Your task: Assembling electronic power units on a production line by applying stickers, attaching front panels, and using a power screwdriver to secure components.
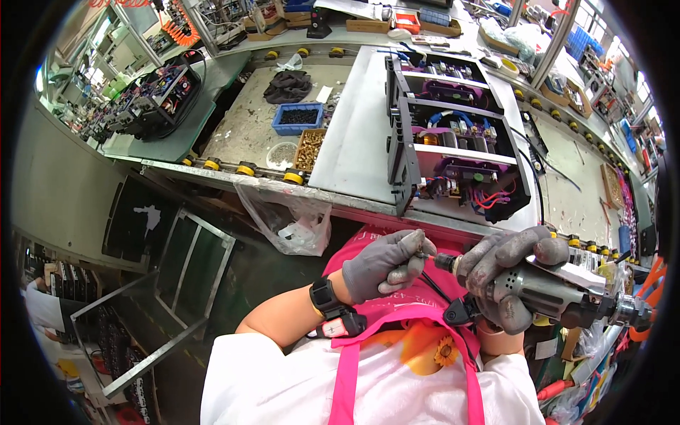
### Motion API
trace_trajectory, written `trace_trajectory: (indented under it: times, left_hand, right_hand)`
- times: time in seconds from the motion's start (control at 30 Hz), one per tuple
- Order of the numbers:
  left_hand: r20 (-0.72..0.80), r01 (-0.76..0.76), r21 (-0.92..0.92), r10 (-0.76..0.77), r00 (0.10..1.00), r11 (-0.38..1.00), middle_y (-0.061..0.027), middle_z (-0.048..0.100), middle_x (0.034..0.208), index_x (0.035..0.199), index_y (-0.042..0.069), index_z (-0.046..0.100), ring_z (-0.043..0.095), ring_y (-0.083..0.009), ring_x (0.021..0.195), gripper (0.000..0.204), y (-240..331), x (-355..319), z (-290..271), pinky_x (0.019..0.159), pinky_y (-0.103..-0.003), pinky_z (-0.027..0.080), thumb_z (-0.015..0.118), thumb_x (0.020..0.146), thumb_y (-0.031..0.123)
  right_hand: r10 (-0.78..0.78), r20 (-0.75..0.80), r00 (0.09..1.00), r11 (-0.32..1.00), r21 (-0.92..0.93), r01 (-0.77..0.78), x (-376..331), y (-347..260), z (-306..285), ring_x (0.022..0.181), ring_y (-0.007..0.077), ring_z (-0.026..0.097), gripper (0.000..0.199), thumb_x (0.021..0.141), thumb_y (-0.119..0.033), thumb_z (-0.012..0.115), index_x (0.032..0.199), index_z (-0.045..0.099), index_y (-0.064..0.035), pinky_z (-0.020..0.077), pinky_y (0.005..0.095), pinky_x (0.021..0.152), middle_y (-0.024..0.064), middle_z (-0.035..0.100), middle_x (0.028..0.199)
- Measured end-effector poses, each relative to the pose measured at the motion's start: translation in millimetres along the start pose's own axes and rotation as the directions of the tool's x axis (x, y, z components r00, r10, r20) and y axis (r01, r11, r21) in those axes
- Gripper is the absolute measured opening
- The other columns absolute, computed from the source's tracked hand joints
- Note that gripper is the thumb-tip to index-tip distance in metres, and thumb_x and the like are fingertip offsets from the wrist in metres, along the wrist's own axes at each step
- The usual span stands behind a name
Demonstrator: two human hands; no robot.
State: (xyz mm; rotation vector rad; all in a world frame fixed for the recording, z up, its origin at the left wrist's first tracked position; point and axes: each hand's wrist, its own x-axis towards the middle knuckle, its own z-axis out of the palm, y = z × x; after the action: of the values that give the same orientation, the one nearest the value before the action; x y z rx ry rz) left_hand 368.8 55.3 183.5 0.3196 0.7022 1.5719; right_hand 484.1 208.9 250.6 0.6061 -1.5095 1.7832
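Observation:
My right hand [504,273], in a grey work glove, is wrapped round a metal pneumatic screwdriver [545,289] that lies sideways in front of my chest, its tip pointing left. My left hand [391,263], gloved too, has its fingers pinched together at the tool's bit; whatever small piece they hold is hidden. Beyond the hands, on a white board [352,134], stands an open black-framed electronic unit [464,131] with purple circuit boards, coils and red and blue wires.
Left of the board are a blue bin of dark screws [297,119], a box of brass-coloured parts [309,150], a round dish [282,154] and a black cloth [288,86]. A plastic bag [294,223] hangs off the bench edge. Another unit [152,103] stands far left; a metal frame [159,304] is below.

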Motion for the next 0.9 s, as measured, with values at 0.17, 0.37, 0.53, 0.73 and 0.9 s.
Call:
trace_trajectory:
  times: [0.17, 0.37, 0.53, 0.73, 0.9]
  left_hand:
    - [-0.037, -0.041, 0.074, 0.044, 0.998, 0.996, 0.0000, 0.044, 0.057, 0.102, 0.005, 0.055, 0.031, -0.0045, 0.037, 0.035, -7, -7, 4, 0.032, -0.019, 0.029, 0.042, 0.099, 0.038]
    - [-0.059, -0.038, 0.112, 0.045, 0.997, 0.993, 0.0007, 0.041, 0.054, 0.103, 0.006, 0.055, 0.030, -0.0045, 0.037, 0.036, -11, -8, 9, 0.034, -0.018, 0.027, 0.042, 0.099, 0.039]
    - [-0.106, 0.054, 0.049, -0.048, 0.993, 0.997, 0.0008, 0.040, 0.052, 0.102, 0.006, 0.055, 0.031, -0.0061, 0.036, 0.035, -12, 1, 17, 0.033, -0.020, 0.026, 0.041, 0.100, 0.038]
    - [-0.193, 0.051, 0.178, -0.016, 0.981, 0.983, -0.0003, 0.043, 0.050, 0.092, 0.005, 0.056, 0.031, -0.0062, 0.034, 0.043, 12, 12, 21, 0.031, -0.020, 0.027, 0.040, 0.099, 0.044]
    - [-0.208, 0.092, 0.290, -0.031, 0.978, 0.953, -0.0002, 0.043, 0.049, 0.096, 0.008, 0.057, 0.031, -0.0061, 0.035, 0.047, 31, 17, 24, 0.032, -0.021, 0.025, 0.035, 0.099, 0.049]
  right_hand:
    - [-0.025, -0.174, 0.985, 0.999, 0.036, 0.031, -9, -6, 14, 0.067, 0.0264, 0.066, 0.047, 0.079, -0.014, 0.073, 0.119, 0.048, -0.0099, 0.0580, 0.0411, 0.060, 0.0111, 0.061, 0.087]
    - [-0.053, -0.119, 0.991, 0.998, 0.040, 0.058, -16, -13, 7, 0.071, 0.0294, 0.066, 0.049, 0.078, -0.018, 0.075, 0.118, 0.048, -0.0093, 0.0571, 0.0451, 0.065, 0.0117, 0.060, 0.090]
    - [-0.051, -0.129, 0.990, 0.998, -0.051, 0.045, -24, -16, 6, 0.074, 0.0313, 0.065, 0.053, 0.079, -0.016, 0.075, 0.123, 0.045, -0.0111, 0.0560, 0.0469, 0.068, 0.0129, 0.060, 0.091]
    - [-0.070, -0.105, 0.992, 0.997, -0.022, 0.068, -3, -3, -11, 0.077, 0.0312, 0.065, 0.057, 0.081, -0.010, 0.072, 0.130, 0.043, -0.0150, 0.0557, 0.0465, 0.070, 0.0140, 0.061, 0.092]
    - [-0.103, -0.097, 0.990, 0.992, 0.064, 0.109, 9, 11, -28, 0.078, 0.0273, 0.067, 0.059, 0.079, -0.005, 0.072, 0.130, 0.044, -0.0100, 0.0571, 0.0421, 0.068, 0.0146, 0.061, 0.095]
